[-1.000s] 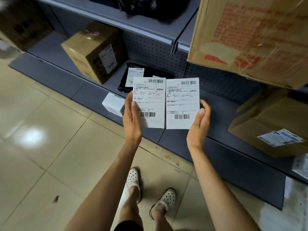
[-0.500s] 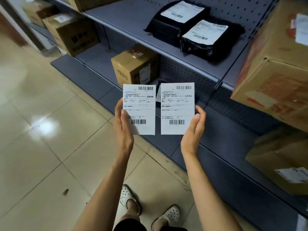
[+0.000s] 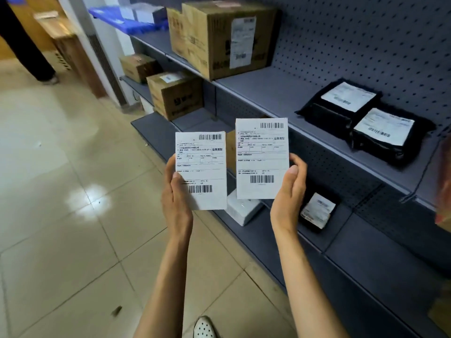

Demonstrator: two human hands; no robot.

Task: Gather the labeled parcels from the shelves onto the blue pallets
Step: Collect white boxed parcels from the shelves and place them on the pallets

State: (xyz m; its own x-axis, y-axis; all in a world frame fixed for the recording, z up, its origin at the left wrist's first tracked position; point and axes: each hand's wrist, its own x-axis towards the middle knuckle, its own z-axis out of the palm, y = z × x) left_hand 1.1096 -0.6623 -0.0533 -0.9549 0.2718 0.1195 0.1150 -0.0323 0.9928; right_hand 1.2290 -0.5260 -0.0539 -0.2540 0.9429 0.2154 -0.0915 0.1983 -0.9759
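Two white paper slips are being held up side by side in front of the shelving. The left hand (image 3: pixel 176 196) is pinching the left slip (image 3: pixel 200 170) by its lower left edge, thumb lying on the printed face. The right hand (image 3: pixel 288 191) is gripping the right slip (image 3: pixel 262 158) by its lower right edge, thumb on the front, and is holding it a little higher. Each slip is carrying a barcode at top right and another near the bottom, ruled boxes of small print, and the bold characters 业务类型; the finer lines are too small to read.

The labeled parcels are sitting on the grey metal shelves behind the slips. On the middle shelf (image 3: pixel 280 93), two flat black plastic mailers (image 3: pixel 366 123) are lying just beside each other, each bearing a white barcode label. Further along the same shelf a large cardboard box (image 3: pixel 214 40) is standing with a long white label on its near face and dark printing too blurred to read. On the bottom shelf a white foam-like block (image 3: pixel 242 211) is peeking out beneath the slips, and a small dark packet (image 3: pixel 318 211) with a crumpled white label is lying near it. Two smaller cardboard boxes (image 3: pixel 175 93) are sitting further back. A blue plastic edge (image 3: pixel 127 23) is showing at the far end. The back panel is perforated pegboard (image 3: pixel 366 45), and the floor (image 3: pixel 73 191) is glossy beige tile.
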